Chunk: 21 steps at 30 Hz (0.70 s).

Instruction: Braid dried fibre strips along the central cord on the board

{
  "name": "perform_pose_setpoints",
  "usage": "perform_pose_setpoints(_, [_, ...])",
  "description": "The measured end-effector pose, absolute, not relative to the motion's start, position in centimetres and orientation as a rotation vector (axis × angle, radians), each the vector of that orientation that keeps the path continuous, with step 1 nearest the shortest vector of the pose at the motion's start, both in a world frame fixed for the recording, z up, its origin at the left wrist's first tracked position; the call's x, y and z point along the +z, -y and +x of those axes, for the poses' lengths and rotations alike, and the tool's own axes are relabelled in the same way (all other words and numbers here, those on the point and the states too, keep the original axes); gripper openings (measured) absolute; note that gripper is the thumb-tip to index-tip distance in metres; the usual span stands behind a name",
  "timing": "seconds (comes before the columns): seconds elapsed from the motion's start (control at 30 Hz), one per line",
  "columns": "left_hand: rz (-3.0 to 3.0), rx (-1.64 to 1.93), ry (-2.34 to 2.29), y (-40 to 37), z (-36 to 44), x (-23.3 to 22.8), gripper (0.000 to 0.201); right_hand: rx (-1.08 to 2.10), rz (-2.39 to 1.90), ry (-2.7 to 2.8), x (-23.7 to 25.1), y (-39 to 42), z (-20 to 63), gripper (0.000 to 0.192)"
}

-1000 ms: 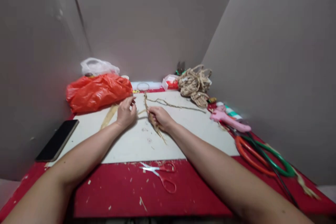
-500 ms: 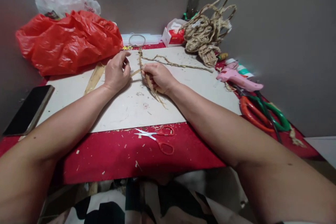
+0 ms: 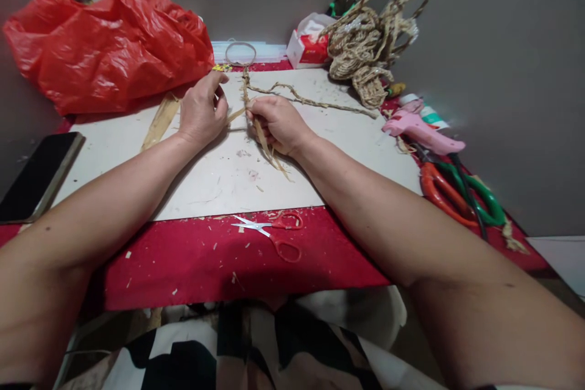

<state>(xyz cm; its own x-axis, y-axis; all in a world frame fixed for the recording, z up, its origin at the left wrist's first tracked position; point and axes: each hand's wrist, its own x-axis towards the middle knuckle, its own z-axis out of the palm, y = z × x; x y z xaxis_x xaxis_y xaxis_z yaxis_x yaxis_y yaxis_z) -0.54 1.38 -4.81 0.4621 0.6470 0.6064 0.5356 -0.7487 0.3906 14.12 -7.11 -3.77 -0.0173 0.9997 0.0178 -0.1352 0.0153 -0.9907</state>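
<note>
A: Where does the worked piece lie?

B: The tan, knotted cord of twisted plant fibre [image 3: 245, 86] occupies the upper centre of the frame, over a white rectangular board [image 3: 205, 189]. A thin, brownish twisted length [image 3: 315, 102] extends from it toward the right.

A: How is the right hand disposed?

B: The right hand [image 3: 280, 125], just right of centre, has its thumb and forefinger closed on the lower part of the cord. Loose, pale fibre ends [image 3: 267, 147] trail below these fingers, toward the bottom of the frame.

A: And the left hand?

B: The left hand [image 3: 201, 111], left of centre, shows bent fingers, with a gap between thumb and forefinger. Pale, narrow strands [image 3: 236, 115] run between the two hands; whether the hidden fingers grip them, one cannot tell. A flat, tan strip [image 3: 159, 122] lies to its left.

A: What surrounds them?

B: Lower centre: small scissors with red loop handles [image 3: 269, 231], blades parted, on a red cloth [image 3: 183, 280]. Left edge: a black rectangular phone [image 3: 39, 177]. Upper left: a crumpled, bright red plastic bag [image 3: 109, 49]. Upper right: a bundle of tan braided rope [image 3: 351, 39], just beside a red-and-white tissue pack [image 3: 308, 49].
</note>
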Motion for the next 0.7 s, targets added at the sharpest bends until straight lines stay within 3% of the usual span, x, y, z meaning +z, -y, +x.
perform_pose_setpoints(0.5, [2.412,1.293,-1.181,0.4,-1.8,-3.8,0.025,1.224,-1.219,1.122,-3.9,7.1,13.4,0.015])
perform_pose_setpoints(0.7, [2.117,1.465,-0.969,4.7,-2.1,2.9,0.026,1.223,-1.259,1.181,-3.4,6.9,12.5,0.022])
